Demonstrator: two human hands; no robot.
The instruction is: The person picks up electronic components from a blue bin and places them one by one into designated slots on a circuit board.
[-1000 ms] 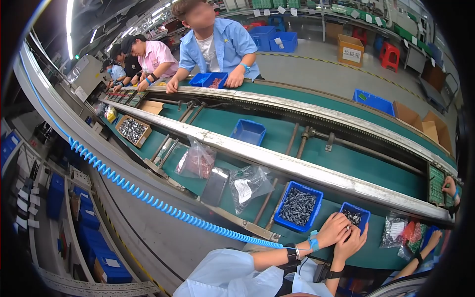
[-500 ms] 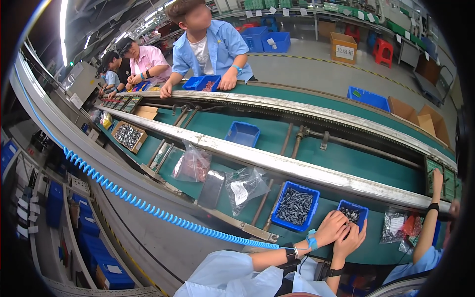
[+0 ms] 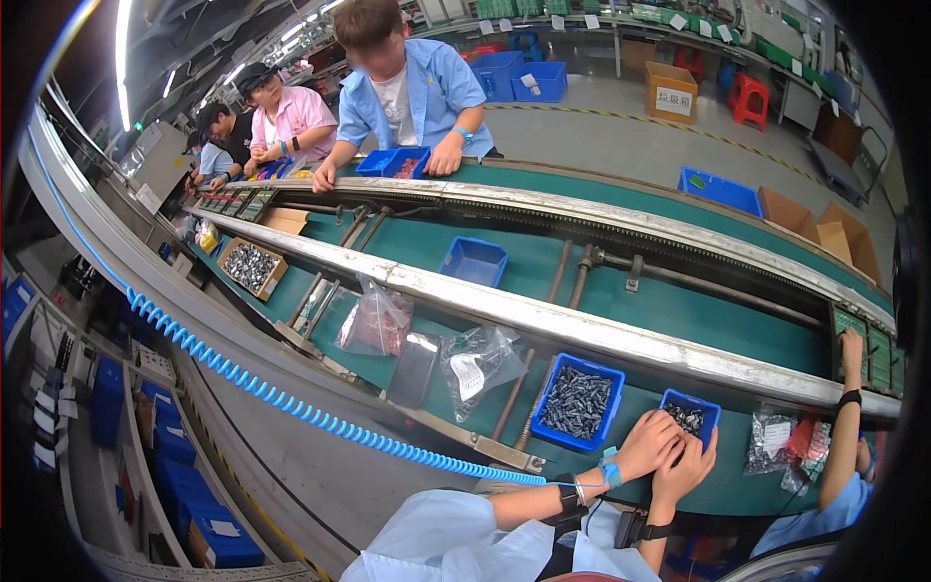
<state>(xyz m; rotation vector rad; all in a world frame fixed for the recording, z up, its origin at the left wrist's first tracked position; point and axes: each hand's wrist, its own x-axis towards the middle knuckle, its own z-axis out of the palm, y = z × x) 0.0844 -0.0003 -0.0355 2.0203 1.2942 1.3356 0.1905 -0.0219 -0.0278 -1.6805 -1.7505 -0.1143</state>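
Observation:
My left hand [image 3: 648, 447] and my right hand [image 3: 685, 468] meet at the near edge of a small blue bin [image 3: 714, 411]. Small dark and metallic parts [image 3: 685, 418] lie inside it. The left fingers are bent and pressed together against the right hand's fingertips; whatever they pinch is hidden. One right finger stretches along the bin's right side, while the others curl inward. Left of my hands stands a larger blue bin [image 3: 613, 412] of dark, finger-shaped components [image 3: 576, 401]. A blue wrist strap [image 3: 610, 469] on my left wrist joins a coiled blue cord [image 3: 320, 419].
A metal rail [image 3: 543, 312] crosses beyond the bins. Clear bags of parts [image 3: 477, 372] and a dark flat slab [image 3: 414, 370] lie left. At right, a co-worker's hand [image 3: 851, 354] touches green circuit boards [image 3: 878, 361]. Across the line, a person in blue [image 3: 412, 97] stands by blue bins [image 3: 393, 162].
The person across the line has lowered their head. At far right, the co-worker's hand has shifted slightly down beside the boards. My hands stay in nearly the same place.

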